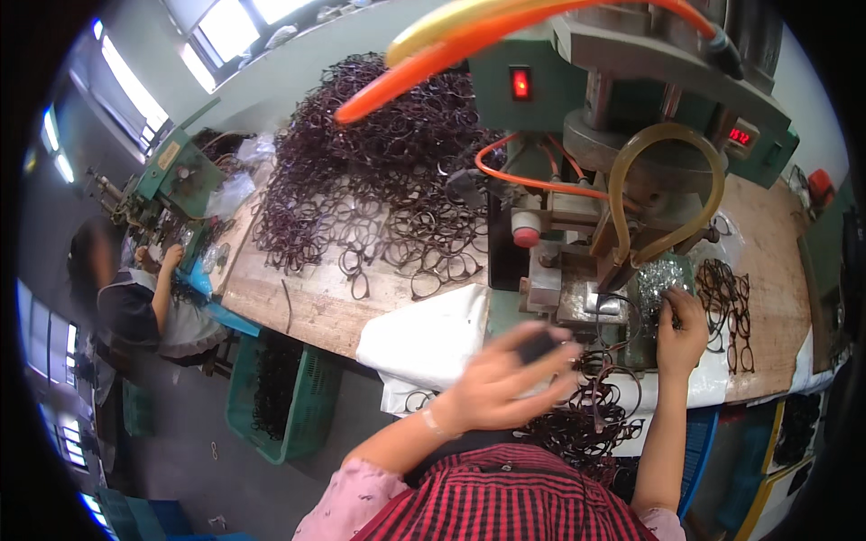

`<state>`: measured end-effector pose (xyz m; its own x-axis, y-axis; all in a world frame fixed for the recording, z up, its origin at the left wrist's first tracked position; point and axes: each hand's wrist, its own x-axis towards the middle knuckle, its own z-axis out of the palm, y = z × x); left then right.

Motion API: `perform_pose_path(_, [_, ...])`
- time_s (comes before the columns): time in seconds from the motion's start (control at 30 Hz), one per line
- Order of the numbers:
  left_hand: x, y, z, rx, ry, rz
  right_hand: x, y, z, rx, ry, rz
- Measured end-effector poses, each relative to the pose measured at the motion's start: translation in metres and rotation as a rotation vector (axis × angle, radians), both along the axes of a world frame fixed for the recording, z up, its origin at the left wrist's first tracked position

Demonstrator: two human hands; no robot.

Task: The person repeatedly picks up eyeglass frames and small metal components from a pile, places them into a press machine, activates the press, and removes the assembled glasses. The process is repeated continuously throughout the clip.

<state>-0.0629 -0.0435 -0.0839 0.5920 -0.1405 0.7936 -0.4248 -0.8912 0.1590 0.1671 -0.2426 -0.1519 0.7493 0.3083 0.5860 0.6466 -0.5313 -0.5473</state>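
Observation:
My left hand, blurred by motion, is in front of the machine with its fingers spread. A dark patch shows on or between the fingers; whether it is a finger cover or a held thing is unclear. My right hand is right of the machine's fixture, fingertips pinched together at a heap of small shiny metal parts. What they pinch is too small to make out. A dark eyeglass frame is at the fixture's metal block. More eyeglass frames lie between my hands and my apron.
The green press has a red button and looping hoses. Behind it rises a large heap of dark eyeglass frames. More frames lie at right. A white sheet covers the table edge; a green crate stands below. Another person works at far left.

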Motion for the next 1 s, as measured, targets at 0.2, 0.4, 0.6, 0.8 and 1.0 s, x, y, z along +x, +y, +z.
perform_pose_path(0.2, [-0.060, 0.116, 0.009, -0.468, -0.167, 0.859, 0.000, -0.012, 0.003, 0.181, 0.227, 0.016])
perform_pose_path(0.4, [-0.088, 0.276, -0.096, -0.420, 0.714, 1.312, 0.002, 0.013, 0.007, 0.291, 0.474, 0.092])
perform_pose_path(0.6, [-0.097, 0.241, -0.103, -1.071, 0.769, 1.016, -0.018, -0.040, -0.003, 0.336, 0.396, -0.097])
perform_pose_path(0.8, [-0.092, 0.195, -0.042, -1.802, 0.564, 0.115, -0.042, -0.018, 0.069, 0.333, 0.401, 0.245])
perform_pose_path(1.0, [-0.041, 0.106, -0.034, -1.800, 0.122, -0.312, -0.044, 0.059, 0.090, 0.471, 0.568, 0.493])
